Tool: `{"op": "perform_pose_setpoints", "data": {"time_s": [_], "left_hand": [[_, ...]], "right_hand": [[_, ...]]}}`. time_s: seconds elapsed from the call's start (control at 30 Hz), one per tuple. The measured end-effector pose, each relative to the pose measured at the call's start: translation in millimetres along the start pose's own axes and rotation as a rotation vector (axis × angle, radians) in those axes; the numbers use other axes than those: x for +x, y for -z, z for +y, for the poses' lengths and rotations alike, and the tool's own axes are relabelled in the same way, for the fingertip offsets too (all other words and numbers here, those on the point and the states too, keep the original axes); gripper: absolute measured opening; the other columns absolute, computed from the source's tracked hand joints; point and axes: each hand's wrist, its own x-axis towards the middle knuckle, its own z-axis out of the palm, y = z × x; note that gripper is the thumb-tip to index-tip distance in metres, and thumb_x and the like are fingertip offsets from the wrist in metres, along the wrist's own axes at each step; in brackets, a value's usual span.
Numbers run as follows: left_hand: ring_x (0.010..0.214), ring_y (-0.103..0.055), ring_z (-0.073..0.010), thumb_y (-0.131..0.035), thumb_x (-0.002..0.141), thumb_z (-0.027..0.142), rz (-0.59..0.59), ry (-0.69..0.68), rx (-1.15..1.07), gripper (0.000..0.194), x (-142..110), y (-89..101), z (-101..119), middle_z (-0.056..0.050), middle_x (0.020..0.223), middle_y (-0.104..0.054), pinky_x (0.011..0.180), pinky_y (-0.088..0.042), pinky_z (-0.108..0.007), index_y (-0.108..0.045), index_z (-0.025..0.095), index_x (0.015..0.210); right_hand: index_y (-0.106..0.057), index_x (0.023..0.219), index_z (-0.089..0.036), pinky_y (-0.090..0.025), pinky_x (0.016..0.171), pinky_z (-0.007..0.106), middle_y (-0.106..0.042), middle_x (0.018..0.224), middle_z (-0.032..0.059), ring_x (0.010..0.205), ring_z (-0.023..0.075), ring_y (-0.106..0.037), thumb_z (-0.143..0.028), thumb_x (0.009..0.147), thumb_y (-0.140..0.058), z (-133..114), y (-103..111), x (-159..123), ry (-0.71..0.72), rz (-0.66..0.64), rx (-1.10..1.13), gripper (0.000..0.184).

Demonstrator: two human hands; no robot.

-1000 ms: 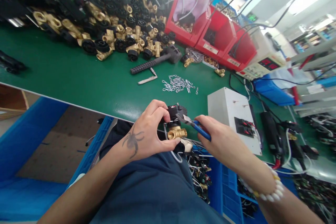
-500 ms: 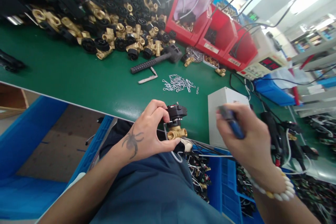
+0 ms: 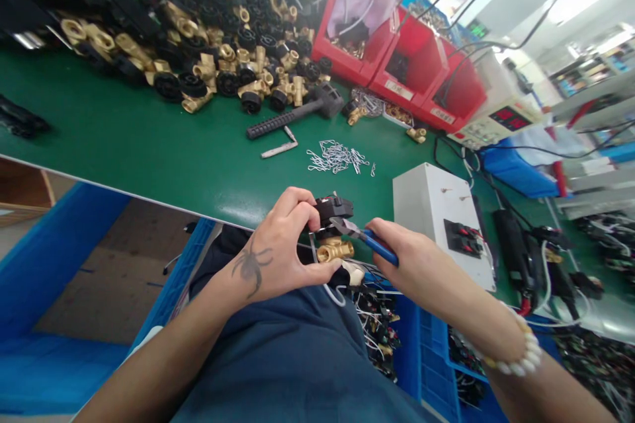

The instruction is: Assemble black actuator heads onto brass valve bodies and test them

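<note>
At the bench's front edge my left hand (image 3: pixel 288 248) grips a brass valve (image 3: pixel 335 250) with a black round top, thumb below and fingers above. A white cable hangs beneath it. My right hand (image 3: pixel 411 254) is closed around blue-handled pliers (image 3: pixel 380 248). The metal jaws of the pliers reach the neck of the valve, just under the black top; whether they bite on anything is too small to tell. Behind my hands lies a loose pile of silver spring clips (image 3: pixel 337 157).
A black mallet (image 3: pixel 297 112) and a small bent metal tool (image 3: pixel 278 149) lie on the green bench (image 3: pixel 149 158). Many brass valves (image 3: pixel 198 102) are heaped behind. Red bins (image 3: pixel 391 89) stand at the back, a grey box (image 3: pixel 426 211) on the right, and a blue crate (image 3: pixel 407 337) below.
My right hand has come left from in front of the grey box, bringing the pliers to the valve. My left hand and the valve have stayed in place.
</note>
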Motion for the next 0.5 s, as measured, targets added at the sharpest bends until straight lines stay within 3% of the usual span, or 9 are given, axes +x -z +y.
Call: {"op": "perform_pose_setpoints", "data": {"time_s": [0.03, 0.07, 0.17, 0.2, 0.23, 0.33, 0.37, 0.5], "left_hand": [[0.103, -0.056, -0.0185, -0.078, 0.073, 0.026, 0.004, -0.003, 0.001, 0.036, -0.4, -0.2, -0.1, -0.006, 0.112, -0.052, 0.091, -0.053, -0.033, -0.046, 0.022, 0.089], [0.102, -0.055, -0.0183, -0.078, 0.073, 0.026, 0.007, -0.006, -0.003, 0.036, -0.7, -0.3, 0.0, -0.006, 0.112, -0.051, 0.091, -0.053, -0.033, -0.046, 0.022, 0.089], [0.103, -0.055, -0.0178, -0.077, 0.074, 0.025, 0.006, -0.019, -0.014, 0.034, -1.0, -0.5, 0.0, -0.006, 0.113, -0.051, 0.093, -0.052, -0.032, -0.046, 0.022, 0.089], [0.104, -0.055, -0.0179, -0.077, 0.074, 0.025, 0.005, -0.022, -0.012, 0.034, -0.8, -0.4, 0.0, -0.006, 0.113, -0.051, 0.093, -0.052, -0.032, -0.046, 0.022, 0.089], [0.104, -0.055, -0.0181, -0.077, 0.074, 0.025, 0.006, -0.021, -0.008, 0.034, -0.4, -0.4, 0.0, -0.006, 0.113, -0.051, 0.093, -0.052, -0.033, -0.046, 0.022, 0.089], [0.105, -0.056, -0.0192, -0.077, 0.073, 0.026, -0.019, -0.002, 0.011, 0.035, 1.2, -0.7, 0.4, -0.006, 0.113, -0.052, 0.092, -0.052, -0.033, -0.046, 0.022, 0.089], [0.105, -0.056, -0.0194, -0.077, 0.073, 0.026, -0.021, -0.001, 0.011, 0.035, 1.7, -0.8, 0.5, -0.007, 0.113, -0.052, 0.092, -0.053, -0.034, -0.046, 0.022, 0.089], [0.102, -0.057, -0.0181, -0.077, 0.073, 0.025, -0.001, -0.009, -0.005, 0.035, 1.8, -0.8, 0.9, -0.006, 0.113, -0.052, 0.091, -0.053, -0.033, -0.045, 0.022, 0.088]], "right_hand": [[-0.058, 0.088, -0.021, -0.036, 0.050, 0.025, -0.061, 0.072, 0.0001, 0.055, 0.0137, -0.053, -0.008, 0.082, -0.050, 0.3, 1.3, 0.0, 0.016, -0.055, -0.027, 0.017], [-0.059, 0.091, -0.021, -0.038, 0.052, 0.025, -0.061, 0.073, 0.0002, 0.056, 0.0139, -0.055, -0.009, 0.083, -0.051, 0.8, 2.7, -0.4, 0.010, -0.020, -0.036, 0.017], [-0.057, 0.101, -0.022, -0.043, 0.059, 0.024, -0.062, 0.080, 0.0000, 0.063, 0.0132, -0.057, -0.013, 0.087, -0.055, 1.0, 4.6, -2.4, -0.070, 0.335, 0.012, 0.017], [-0.056, 0.099, -0.022, -0.043, 0.058, 0.024, -0.061, 0.079, 0.0001, 0.062, 0.0130, -0.057, -0.013, 0.087, -0.054, 0.2, 3.5, -2.9, -0.074, 0.361, 0.017, 0.015], [-0.056, 0.095, -0.022, -0.041, 0.056, 0.024, -0.061, 0.077, 0.0003, 0.060, 0.0130, -0.055, -0.012, 0.087, -0.052, -0.9, 1.6, -3.0, -0.056, 0.305, 0.007, 0.014], [-0.057, 0.087, -0.020, -0.037, 0.051, 0.025, -0.059, 0.071, 0.0011, 0.054, 0.0135, -0.052, -0.007, 0.083, -0.048, -4.4, -4.8, -2.3, 0.049, -0.039, -0.044, 0.017], [-0.059, 0.089, -0.020, -0.038, 0.051, 0.025, -0.060, 0.072, 0.0012, 0.055, 0.0136, -0.053, -0.007, 0.084, -0.048, -4.9, -5.8, -2.1, 0.057, -0.061, -0.037, 0.018], [-0.057, 0.100, -0.021, -0.043, 0.058, 0.024, -0.062, 0.081, 0.0010, 0.063, 0.0131, -0.056, -0.010, 0.089, -0.053, -2.4, -5.2, -2.3, -0.079, 0.273, 0.057, 0.016]]}}
